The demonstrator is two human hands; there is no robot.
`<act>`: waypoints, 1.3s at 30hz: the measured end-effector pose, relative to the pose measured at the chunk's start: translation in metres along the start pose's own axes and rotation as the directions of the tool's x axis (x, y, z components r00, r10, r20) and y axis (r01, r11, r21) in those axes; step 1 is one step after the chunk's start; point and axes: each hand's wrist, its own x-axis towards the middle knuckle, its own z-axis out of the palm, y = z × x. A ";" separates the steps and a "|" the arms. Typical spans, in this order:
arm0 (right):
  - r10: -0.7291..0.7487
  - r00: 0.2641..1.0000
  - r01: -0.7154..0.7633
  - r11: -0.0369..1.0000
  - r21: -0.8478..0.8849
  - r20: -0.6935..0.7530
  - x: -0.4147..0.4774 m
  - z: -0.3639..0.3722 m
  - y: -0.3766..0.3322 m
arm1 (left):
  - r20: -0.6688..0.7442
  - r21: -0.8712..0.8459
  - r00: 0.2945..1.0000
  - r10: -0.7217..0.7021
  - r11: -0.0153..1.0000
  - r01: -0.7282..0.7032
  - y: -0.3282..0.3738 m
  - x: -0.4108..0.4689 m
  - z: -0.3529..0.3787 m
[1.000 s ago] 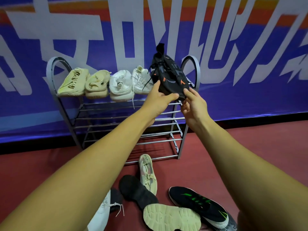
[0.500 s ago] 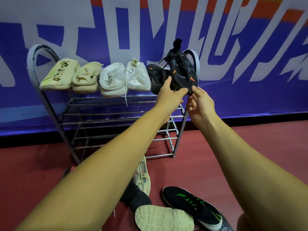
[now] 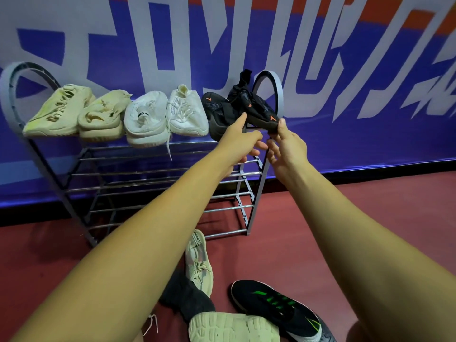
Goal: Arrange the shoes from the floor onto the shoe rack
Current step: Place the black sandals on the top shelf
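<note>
The second black shoe [image 3: 259, 111] is being seated on the top shelf of the rack [image 3: 280, 95], just above both hands and beside its mate [image 3: 214, 112]. The left hand [image 3: 240, 141] has its thumb against the shoe's side, fingers loose. The right hand [image 3: 287, 144] touches the toe with its thumb, fingers spread below. Neither looks clamped. Next, I'd judge, comes reaching down for the beige shoe [image 3: 198, 262] below the left arm.

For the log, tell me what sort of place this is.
Probably an indoor sports hall: a red floor, a big blue banner with white lettering along the wall, and a metal shoe rack holding trainers.
</note>
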 end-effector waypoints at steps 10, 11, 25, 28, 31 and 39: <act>0.032 0.999 -0.032 0.983 -0.180 -0.005 -0.021 -0.004 -0.011 | 0.086 0.092 0.996 -0.001 0.996 -0.007 -0.004 -0.027 -0.032; 0.021 1.000 -0.020 0.978 -0.206 0.005 -0.024 -0.004 -0.010 | 0.082 0.098 0.997 -0.004 0.995 -0.004 -0.005 -0.033 -0.036; 0.123 0.884 0.341 0.491 -0.801 0.452 -0.073 0.040 0.047 | -0.035 0.388 0.986 -0.165 0.907 0.166 -0.051 -0.092 -0.110; 0.206 0.836 0.402 0.403 -0.822 0.509 -0.078 0.055 0.071 | -0.061 0.520 0.983 -0.175 0.835 0.181 -0.066 -0.104 -0.129; 0.276 0.787 0.453 0.350 -0.820 0.552 -0.084 0.073 0.092 | -0.104 0.553 0.977 -0.187 0.805 0.213 -0.083 -0.110 -0.150; 0.401 0.685 0.580 0.206 -0.788 0.608 -0.110 0.113 0.140 | -0.215 0.676 0.936 -0.278 0.650 0.348 -0.138 -0.131 -0.193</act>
